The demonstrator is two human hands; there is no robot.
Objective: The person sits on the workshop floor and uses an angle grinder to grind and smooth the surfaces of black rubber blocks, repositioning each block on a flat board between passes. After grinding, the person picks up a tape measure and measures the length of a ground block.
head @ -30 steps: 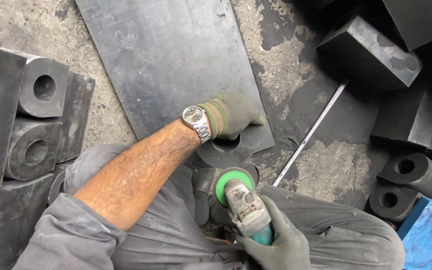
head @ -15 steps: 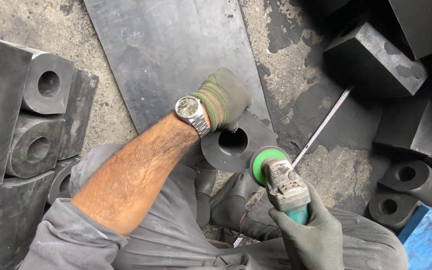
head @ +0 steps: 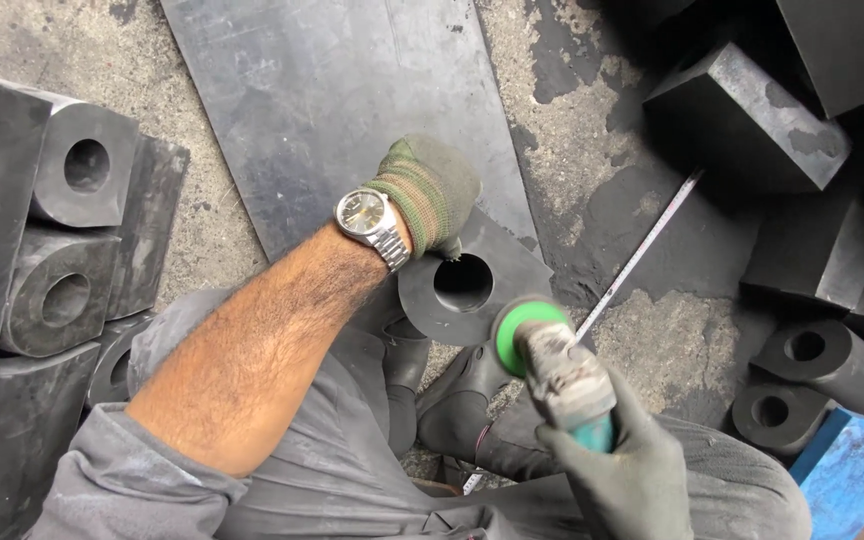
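My left hand (head: 430,188), in a green knit glove with a silver wristwatch (head: 367,222) above it, grips the top edge of a black rubber block with a round hole (head: 472,282), held upright between my feet. My right hand (head: 620,470), in a dark grey glove, holds an angle grinder (head: 557,365) with a green disc guard. The disc end sits just right of the block's hole, apart from the hole itself.
A large black rubber sheet (head: 342,100) lies on the concrete ahead. Stacked black blocks with holes (head: 72,230) stand at left. More black blocks and cylinders (head: 802,360) pile at right, with a thin metal rule (head: 642,250) and a blue object (head: 857,475).
The grinder has moved right and away from the block, exposing its hole. My left hand has shifted up along the block's top edge.
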